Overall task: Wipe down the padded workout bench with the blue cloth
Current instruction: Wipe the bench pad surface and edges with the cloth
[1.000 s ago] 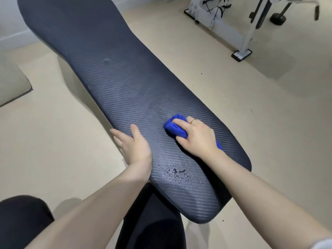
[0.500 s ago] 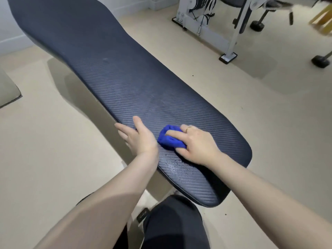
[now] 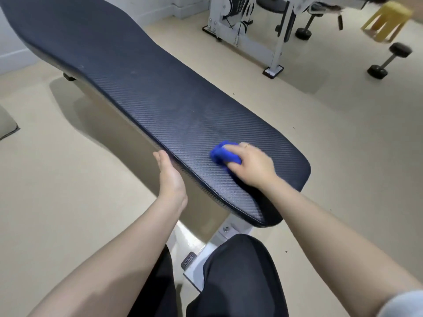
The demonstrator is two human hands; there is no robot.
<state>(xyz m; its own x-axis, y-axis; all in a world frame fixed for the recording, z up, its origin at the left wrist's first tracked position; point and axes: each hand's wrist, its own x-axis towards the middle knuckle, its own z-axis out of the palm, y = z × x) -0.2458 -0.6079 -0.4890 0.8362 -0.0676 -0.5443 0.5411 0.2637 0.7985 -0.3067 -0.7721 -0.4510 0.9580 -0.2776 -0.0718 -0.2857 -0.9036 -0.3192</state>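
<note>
The padded workout bench [image 3: 142, 88] is long, dark navy and textured, running from the upper left to its rounded near end at the lower right. A bunched blue cloth [image 3: 220, 154] lies on the pad near that end. My right hand [image 3: 254, 165] is closed over the cloth and presses it onto the pad; the hand is slightly blurred. My left hand [image 3: 170, 177] rests flat against the pad's left side edge, fingers straight and together, holding nothing.
The bench's white metal base [image 3: 206, 255] shows below the pad, between my dark-trousered knees. A white exercise machine frame [image 3: 274, 42], a black dumbbell [image 3: 389, 59] and a yellow stool [image 3: 386, 21] stand at the back right. A grey cushion [image 3: 6, 126] lies at the left edge.
My right hand has slid the cloth across the near end of the pad, and the water drops there are gone. My left hand has moved off the pad top to its side edge.
</note>
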